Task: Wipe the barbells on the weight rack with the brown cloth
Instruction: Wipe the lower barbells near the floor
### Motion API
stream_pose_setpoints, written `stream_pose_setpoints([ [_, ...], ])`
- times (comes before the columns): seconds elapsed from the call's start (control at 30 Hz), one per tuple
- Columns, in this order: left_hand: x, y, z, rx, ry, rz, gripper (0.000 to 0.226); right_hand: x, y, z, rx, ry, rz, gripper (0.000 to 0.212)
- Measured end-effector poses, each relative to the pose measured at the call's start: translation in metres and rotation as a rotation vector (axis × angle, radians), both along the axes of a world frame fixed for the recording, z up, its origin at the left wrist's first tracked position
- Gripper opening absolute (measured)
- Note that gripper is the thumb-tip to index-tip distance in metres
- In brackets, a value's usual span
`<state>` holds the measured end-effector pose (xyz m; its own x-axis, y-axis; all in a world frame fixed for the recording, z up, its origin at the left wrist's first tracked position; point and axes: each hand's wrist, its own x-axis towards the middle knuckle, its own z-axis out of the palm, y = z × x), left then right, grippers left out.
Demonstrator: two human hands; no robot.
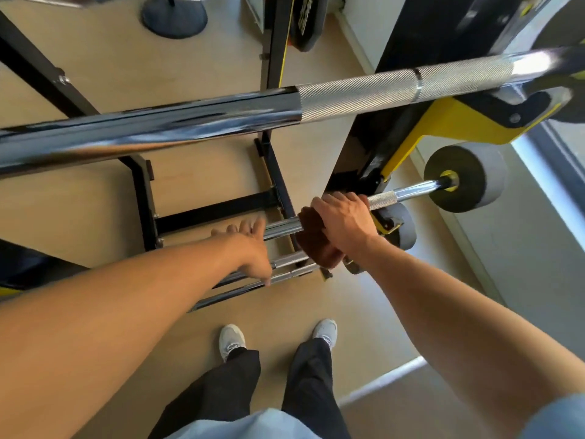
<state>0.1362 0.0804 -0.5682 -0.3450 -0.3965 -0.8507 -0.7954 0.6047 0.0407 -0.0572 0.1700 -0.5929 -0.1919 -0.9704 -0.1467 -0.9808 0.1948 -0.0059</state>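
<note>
- Cloth first: the brown cloth (311,239) is wrapped over the middle barbell (408,192) on the weight rack (443,122), and the right hand (343,221) grips cloth and bar together, its fingers curled over the top.
- That bar's long axis runs from the lower left up to the grey weight plate (468,177) at the right end, so I judge the wipe has to slide along that line, with knurled and chrome bar open on the plate side of the hand.
- The left hand (250,245) reaches in just beside the cloth, fingers spread and loose, holding nothing; whether it touches a bar I cannot tell.
- Lower barbells (285,270) lie under both hands, and a thick top barbell (221,118) crosses above, nearest the viewer.
- Below is pale wooden floor (79,210); a window runs along the right-hand side.
</note>
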Motion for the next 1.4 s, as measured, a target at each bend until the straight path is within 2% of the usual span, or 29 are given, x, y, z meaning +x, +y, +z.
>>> stream_pose_setpoints([
  [0.13, 0.002, -0.005, -0.003, 0.004, 0.023, -0.017, 0.128, -0.039, 0.012, 0.0, 0.002, 0.032, -0.074, 0.043],
  [0.27, 0.0, -0.001, -0.001, -0.004, 0.026, -0.031, 0.127, -0.014, 0.003, -0.004, -0.024, 0.022, -0.186, 0.038],
  [0.37, -0.007, 0.004, -0.004, -0.045, -0.031, -0.005, 0.128, 0.028, -0.009, -0.007, 0.007, -0.005, -0.097, 0.043],
  [0.5, -0.016, 0.009, -0.005, -0.069, -0.112, 0.014, 0.13, 0.077, -0.025, -0.004, -0.027, -0.137, 0.081, 0.04],
  [0.6, -0.01, 0.006, -0.004, -0.081, -0.063, 0.028, 0.129, 0.034, -0.016, 0.003, 0.047, -0.109, 0.135, 0.046],
  [0.73, -0.003, 0.011, -0.007, -0.124, -0.014, 0.007, 0.125, -0.055, 0.013, 0.011, 0.072, -0.036, -0.004, 0.049],
  [0.9, -0.001, 0.019, -0.008, -0.191, 0.029, -0.006, 0.119, -0.025, 0.008, -0.001, 0.044, -0.026, -0.108, 0.045],
  [1.1, -0.008, 0.019, -0.009, -0.181, -0.018, 0.048, 0.13, 0.05, -0.016, -0.007, -0.021, -0.128, 0.151, 0.044],
  [1.2, -0.01, 0.016, -0.008, -0.177, -0.013, 0.058, 0.131, 0.017, -0.011, 0.003, 0.005, -0.118, 0.194, 0.05],
  [1.3, -0.007, 0.016, -0.008, -0.153, 0.017, 0.062, 0.13, -0.047, 0.007, 0.013, 0.075, -0.1, 0.071, 0.039],
  [1.4, -0.002, 0.016, -0.01, -0.18, 0.075, 0.067, 0.128, -0.055, 0.012, 0.01, 0.057, -0.025, 0.006, 0.04],
])
